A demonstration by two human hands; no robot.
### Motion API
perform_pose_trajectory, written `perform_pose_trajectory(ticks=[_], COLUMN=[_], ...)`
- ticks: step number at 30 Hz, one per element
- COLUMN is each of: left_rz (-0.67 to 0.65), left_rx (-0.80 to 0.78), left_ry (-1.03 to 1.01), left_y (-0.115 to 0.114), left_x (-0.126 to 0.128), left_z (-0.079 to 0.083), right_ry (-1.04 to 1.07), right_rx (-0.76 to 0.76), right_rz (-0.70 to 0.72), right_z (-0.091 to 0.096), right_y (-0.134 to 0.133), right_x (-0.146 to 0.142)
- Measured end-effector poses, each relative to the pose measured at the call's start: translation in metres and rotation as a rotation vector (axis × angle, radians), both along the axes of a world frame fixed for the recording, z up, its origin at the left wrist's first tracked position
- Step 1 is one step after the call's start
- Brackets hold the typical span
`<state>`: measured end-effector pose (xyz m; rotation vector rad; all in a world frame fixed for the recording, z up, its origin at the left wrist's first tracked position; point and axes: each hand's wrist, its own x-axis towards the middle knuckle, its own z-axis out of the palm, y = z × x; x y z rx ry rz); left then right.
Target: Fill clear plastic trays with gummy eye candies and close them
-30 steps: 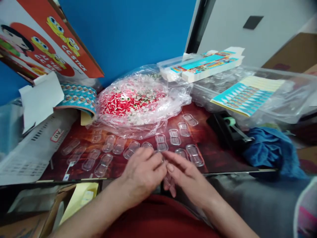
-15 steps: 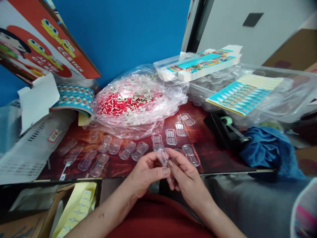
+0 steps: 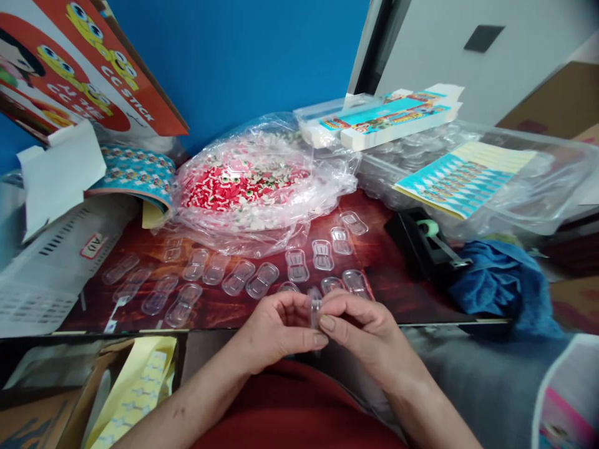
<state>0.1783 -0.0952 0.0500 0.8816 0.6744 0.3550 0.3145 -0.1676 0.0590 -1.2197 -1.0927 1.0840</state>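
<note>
Near the table's front edge, both hands meet on a clear plastic case (image 3: pixel 315 307), seen nearly edge-on. My left hand (image 3: pixel 283 327) grips it from the left, its thumb pointing right. From the other side my right hand (image 3: pixel 358 324) pinches it between thumb and fingers. How many plastic pieces are in the grip I cannot tell. Several similar clear cases, such as this clear plastic case (image 3: pixel 262 280), lie spread over the dark red tabletop (image 3: pixel 388 296) beyond the hands. Behind them rests a clear plastic bag (image 3: pixel 266 187) of small red and white pieces, some with eye shapes.
At right stand a black tape dispenser (image 3: pixel 416 243), a crumpled blue cloth (image 3: pixel 503 290) and a clear plastic tub (image 3: pixel 556 156) with sticker sheets (image 3: pixel 468 178) on top. On the left are a white basket (image 3: pixel 51 274) and a printed carton (image 3: pixel 93 68). An open cardboard box (image 3: pixel 88 393) sits below the table edge.
The plastic case in my hands has turned from tilted to nearly upright and edge-on. Both hands have shifted slightly, and the view has moved a little.
</note>
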Motion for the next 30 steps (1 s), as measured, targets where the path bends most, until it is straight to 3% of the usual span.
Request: perform_pose_trajectory(ticks=[3,5,7,9,11,13,16,18,20,21,23,24,26,28,30], left_rz=[0.002,0.024,0.018,-0.016,-0.045,-0.057,-0.071,-0.092,-0.127,-0.159,-0.257,-0.305,-0.366,-0.374,-0.365], left_rx=[-0.048,-0.084,-0.149,-0.225,-0.293,-0.334,-0.362,-0.362,-0.362,-0.361,-0.36,-0.359,-0.329,-0.242,-0.141], left_ry=[-0.015,0.0,0.01,-0.009,-0.054,-0.109,-0.181,-0.218,-0.239,-0.241,-0.217,-0.185,-0.068,0.079,0.18], left_y=[0.003,0.005,0.006,0.006,0.005,0.004,0.005,0.005,0.004,0.003,-0.002,-0.005,-0.011,-0.014,-0.014], left_x=[-0.004,-0.006,-0.006,-0.006,-0.005,-0.004,-0.008,-0.012,-0.012,-0.011,-0.007,-0.005,-0.001,0.0,0.0], left_z=[-0.001,-0.002,-0.003,-0.005,-0.006,-0.007,-0.008,-0.01,-0.012,-0.014,-0.017,-0.018,-0.019,-0.019,-0.019], right_ry=[0.107,0.0,-0.281,-0.711,-1.138,-1.315,-1.334,-1.258,-1.002,-0.814,-0.548,-0.489,-0.509,-0.668,-0.946], right_rx=[-0.073,-0.098,-0.145,-0.25,-0.415,-0.545,-0.558,-0.415,-0.189,-0.108,-0.05,-0.048,-0.076,-0.153,-0.313], right_rz=[-0.086,-0.256,-0.487,-0.653,-0.616,-0.503,-0.474,-0.502,-0.424,-0.298,-0.128,-0.148,-0.331,-0.528,-0.562], right_z=[-0.002,0.002,0.006,0.003,-0.009,-0.025,-0.035,-0.028,-0.016,-0.011,-0.005,-0.005,-0.01,-0.019,-0.029], right_y=[-0.005,-0.01,-0.01,-0.003,0.012,0.031,0.046,0.041,0.024,0.013,-0.008,-0.017,-0.031,-0.038,-0.04], right_x=[0.007,0.022,0.046,0.073,0.097,0.112,0.109,0.09,0.061,0.046,0.023,0.017,0.025,0.055,0.092])
